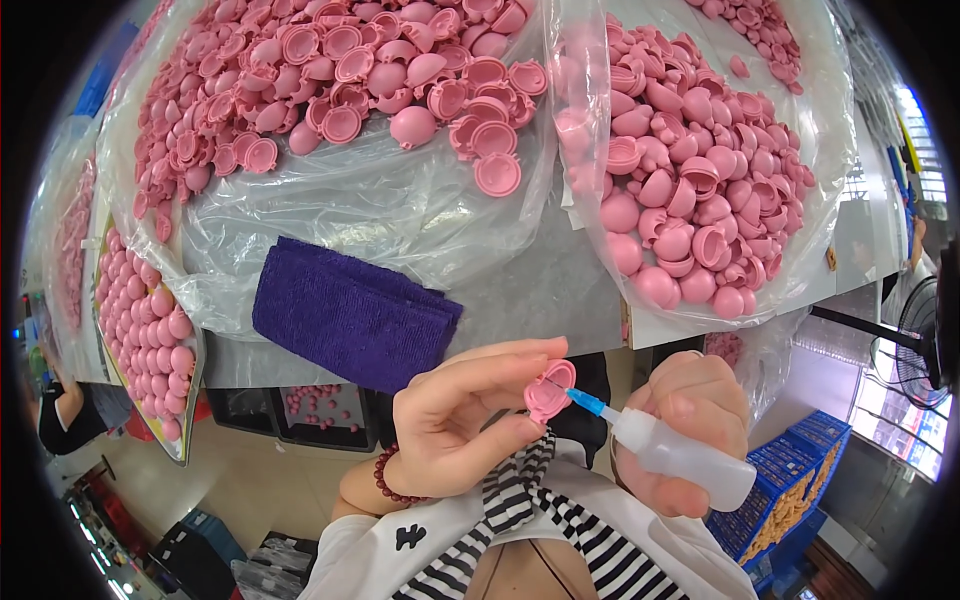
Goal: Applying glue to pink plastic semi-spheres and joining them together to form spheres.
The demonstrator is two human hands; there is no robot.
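Note:
Between thumb and fingers, my left hand (465,410) holds a small pink plastic half-shell (547,392), its hollow side turned toward my right hand. My right hand (695,420) is wrapped round a translucent white squeeze bottle (690,462) with a blue needle tip (586,402). The thin needle reaches into the shell's hollow; whether it touches the surface cannot be made out. Both hands are in front of the table's near edge. A folded purple cloth (350,312) lies on the grey table, beyond my left hand.
Pink shells (390,75) are heaped on clear plastic sheeting (370,210) at the back left. Another pile (690,190) lies in a clear bag at the right. A tray of pink balls (150,330) is at far left. Blue crates (795,480) and a black fan (915,325) stand at right.

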